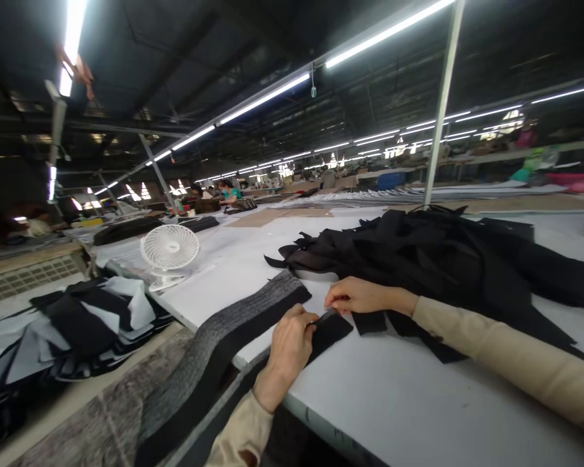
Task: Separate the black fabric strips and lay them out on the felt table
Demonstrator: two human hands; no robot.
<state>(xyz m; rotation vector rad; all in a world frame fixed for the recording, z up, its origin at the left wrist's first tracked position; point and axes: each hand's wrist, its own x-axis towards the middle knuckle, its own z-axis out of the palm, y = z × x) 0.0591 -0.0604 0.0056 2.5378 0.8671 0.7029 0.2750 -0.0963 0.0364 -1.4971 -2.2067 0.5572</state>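
Observation:
A black fabric strip (329,337) lies over the table's front edge. My left hand (288,344) is closed on it, thumb and forefinger pinched near its end. Just to the right and farther in, my right hand (357,295) pinches the same end, its fingertips almost meeting the left ones. Left of my hands, a thick stack of fabric strips (233,324), grey along one side and black along the other, drapes over the edge. Beyond my right hand spreads a loose heap of black fabric pieces (413,250).
The white table (418,402) runs far back. A small white fan (170,248) stands at its left edge. Bundles of black, grey and white pieces (73,324) lie lower left. A pole (445,104) rises behind the heap. Other people sit far back.

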